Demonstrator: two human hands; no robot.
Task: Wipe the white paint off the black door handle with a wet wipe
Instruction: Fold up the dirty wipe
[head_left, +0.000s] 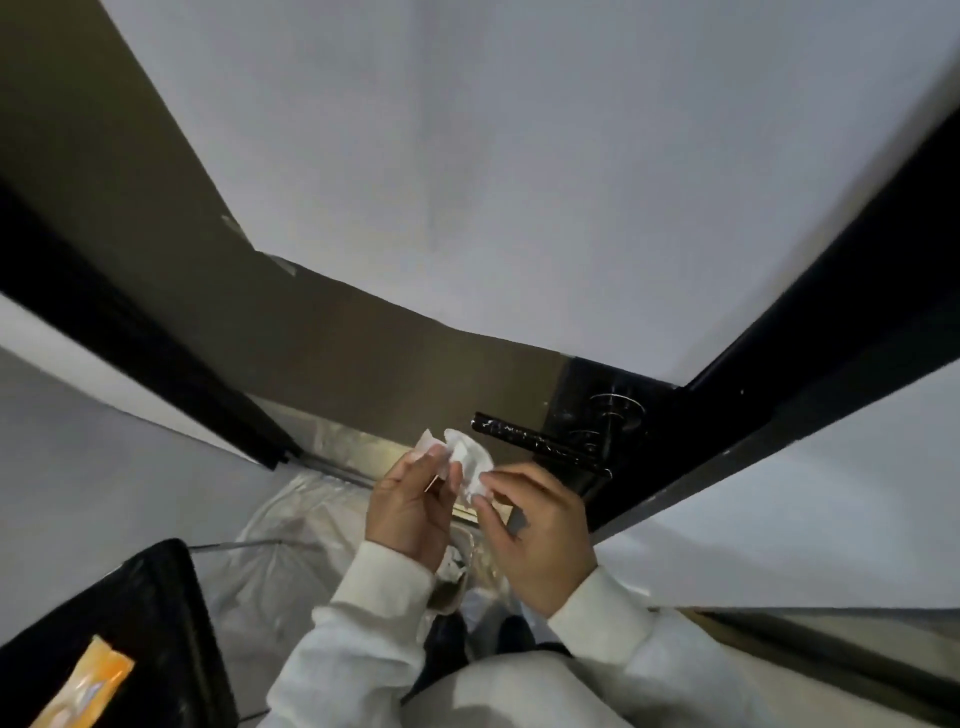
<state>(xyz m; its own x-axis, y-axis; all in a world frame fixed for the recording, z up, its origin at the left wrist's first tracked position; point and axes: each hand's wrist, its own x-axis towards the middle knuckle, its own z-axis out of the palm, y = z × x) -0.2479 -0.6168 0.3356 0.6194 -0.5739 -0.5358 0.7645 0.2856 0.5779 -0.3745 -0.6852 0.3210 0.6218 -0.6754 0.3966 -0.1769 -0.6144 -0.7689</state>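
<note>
Both hands pinch a crumpled white wet wipe (470, 465) between them. The left hand (410, 499) has fingers curled on the wipe's left edge, also holding a thin white packet scrap (428, 447). The right hand (540, 525) nips the wipe's lower right with thumb and fingertip. Just up-right of the grip, not touching, a straight matte black lever door handle (540, 441), flecked with white paint, juts from the black door edge (831, 364). Well down-left of the grip lies a glossy orange wipe packet (85, 691); below the hands is crinkled clear plastic sheeting (291, 525).

Clear plastic sheeting (291, 525) covers the floor (78, 452); an orange packet (85, 686) lies on a black surface (150, 597).
</note>
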